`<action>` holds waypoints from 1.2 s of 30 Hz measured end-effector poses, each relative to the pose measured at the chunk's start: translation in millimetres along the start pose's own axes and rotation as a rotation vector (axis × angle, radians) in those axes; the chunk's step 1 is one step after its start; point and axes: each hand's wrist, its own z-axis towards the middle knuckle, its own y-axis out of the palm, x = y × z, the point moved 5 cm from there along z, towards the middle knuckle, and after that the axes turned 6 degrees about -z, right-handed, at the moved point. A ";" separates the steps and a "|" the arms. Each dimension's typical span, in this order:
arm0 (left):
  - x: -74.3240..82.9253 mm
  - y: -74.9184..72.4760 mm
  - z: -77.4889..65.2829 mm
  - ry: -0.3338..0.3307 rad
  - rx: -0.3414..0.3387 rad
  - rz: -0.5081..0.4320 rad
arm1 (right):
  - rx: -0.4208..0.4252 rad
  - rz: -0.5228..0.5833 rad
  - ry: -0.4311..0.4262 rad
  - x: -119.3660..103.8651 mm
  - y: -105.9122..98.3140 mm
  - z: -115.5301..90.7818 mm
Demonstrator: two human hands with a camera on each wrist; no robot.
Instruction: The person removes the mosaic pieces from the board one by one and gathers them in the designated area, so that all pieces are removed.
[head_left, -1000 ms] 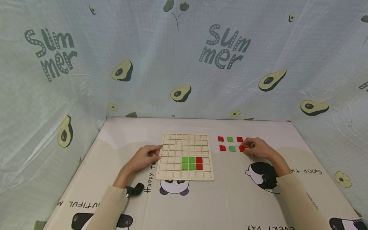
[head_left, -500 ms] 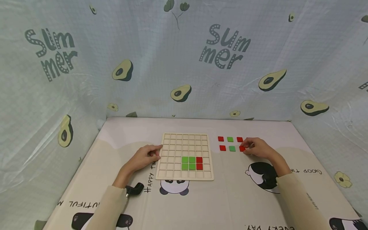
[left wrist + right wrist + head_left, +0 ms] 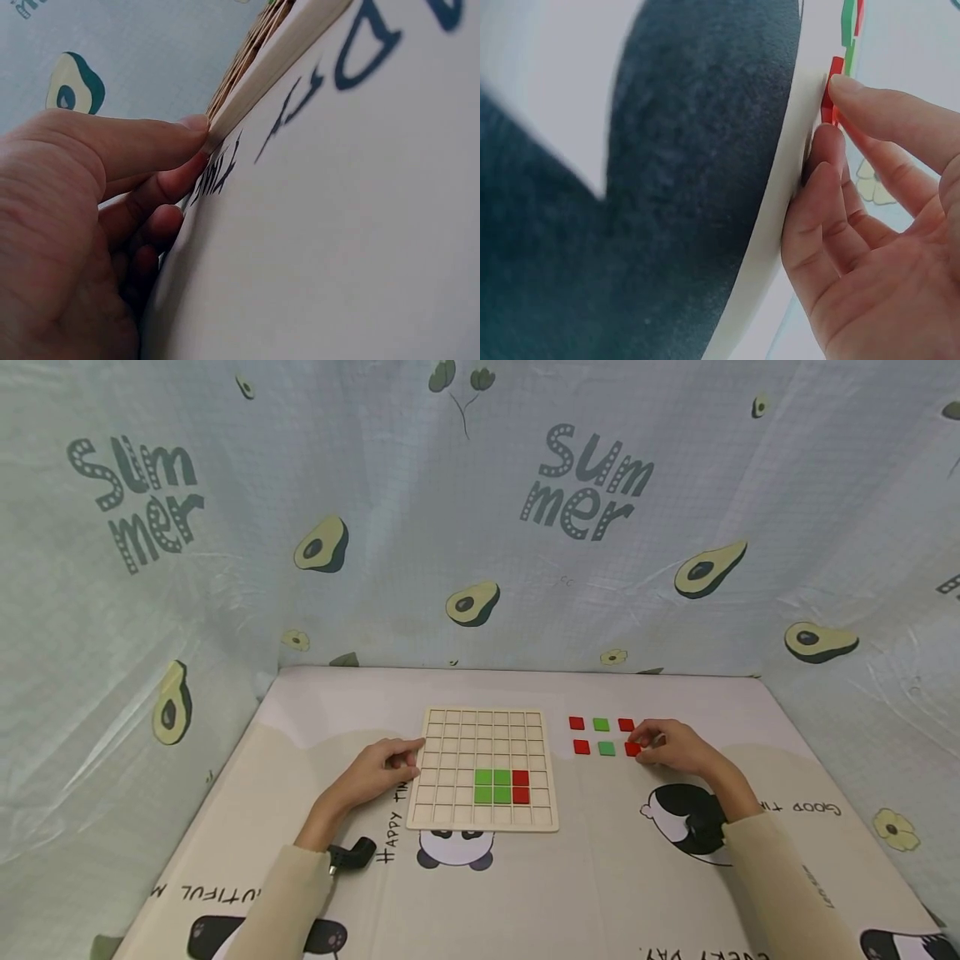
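Note:
A pale wooden grid board (image 3: 450, 818) lies flat on the table, with several green tiles (image 3: 483, 777) and two red tiles (image 3: 520, 787) side by side in its cells. My left hand (image 3: 375, 771) rests at the board's left edge. Its thumb (image 3: 161, 142) and index fingertips touch the edge, the other fingers loosely bent. Right of the board lie two short rows of loose red and green tiles. My right hand (image 3: 675, 747) pinches the red tile (image 3: 832, 82) at the near row's right end between thumb and fingers. That tile is partly hidden by the fingers.
Loose tiles near the right hand include a red tile (image 3: 626, 724), a green tile (image 3: 606, 748) and another red tile (image 3: 581, 747). The printed tablecloth (image 3: 525, 902) reaches a patterned curtain (image 3: 412, 485) behind. A black device (image 3: 354, 853) sits by the left wrist.

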 end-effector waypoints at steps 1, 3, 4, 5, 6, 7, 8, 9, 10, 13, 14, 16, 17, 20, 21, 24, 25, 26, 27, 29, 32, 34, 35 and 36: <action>0.4 -0.2 -0.3 -0.002 -0.001 -0.001 | -0.003 -0.001 -0.001 -0.2 -0.4 -0.1; 1.6 -0.5 -0.6 0.000 0.000 -0.002 | -0.006 -0.004 -0.008 -0.7 -1.4 -0.1; 2.1 -0.7 -0.8 0.002 0.000 -0.003 | -0.006 -0.006 -0.011 -0.9 -1.9 0.0; 2.2 -1.0 -0.9 0.004 0.001 -0.003 | -0.006 -0.005 -0.014 -1.1 -2.5 0.0; 2.0 -1.2 -0.8 0.005 0.002 -0.004 | -0.006 -0.005 -0.017 -1.2 -3.0 0.3; 1.9 -1.2 -0.6 0.007 0.003 -0.004 | -0.005 -0.006 -0.019 -1.4 -3.4 0.3; 1.8 -1.2 -0.4 0.010 0.003 -0.004 | -0.004 -0.006 -0.022 -1.6 -3.8 0.3; 1.6 -1.1 -0.2 0.013 0.003 -0.002 | -0.002 -0.005 -0.022 -1.7 -4.1 0.4; 1.4 -1.0 -0.2 0.012 0.003 -0.004 | -0.003 -0.001 -0.023 -2.0 -4.3 0.3; 0.9 -0.6 0.1 0.014 0.003 -0.004 | 0.001 0.003 -0.029 -3.3 -4.9 0.0; 0.7 -0.5 0.1 0.015 0.002 -0.003 | 0.004 0.002 -0.032 -3.8 -5.2 -0.1; 0.3 -0.2 0.4 0.016 0.003 -0.001 | 0.010 -0.005 -0.039 -5.7 -5.6 -0.3; 0.2 -0.1 0.5 0.015 0.004 0.000 | 0.014 -0.010 -0.043 -6.7 -5.8 -0.5; 0.3 0.0 0.6 0.017 0.004 0.004 | 0.023 -0.026 -0.054 -10.9 -6.2 -0.7; 0.3 0.0 0.6 0.015 0.005 0.003 | 0.026 -0.031 -0.058 -12.4 -6.2 -0.6; 0.7 0.3 0.6 0.016 0.004 0.000 | 0.030 -0.035 -0.076 -18.1 -5.6 -0.2; 0.6 0.3 0.6 0.015 0.004 -0.003 | 0.031 -0.033 -0.083 -20.0 -5.2 0.2; 0.7 0.5 0.6 0.016 0.004 -0.006 | 0.031 -0.030 -0.091 -22.2 -4.6 0.7; 0.8 0.6 0.6 0.017 0.003 -0.009 | 0.031 -0.024 -0.100 -24.3 -3.9 1.5; 0.9 0.8 0.6 0.022 0.002 -0.012 | 0.028 -0.015 -0.115 -29.0 -2.0 3.2; 0.9 0.8 0.2 0.022 0.003 -0.011 | 0.025 -0.009 -0.137 -37.1 2.0 6.7; 0.7 0.6 -0.1 0.020 0.005 -0.008 | 0.028 -0.014 -0.155 -43.7 4.9 9.3; 0.5 0.6 -0.3 0.018 0.006 -0.008 | 0.030 -0.017 -0.163 -47.4 6.5 10.6; 0.5 0.5 -0.5 0.016 0.007 -0.008 | 0.030 -0.015 -0.170 -51.2 8.2 11.9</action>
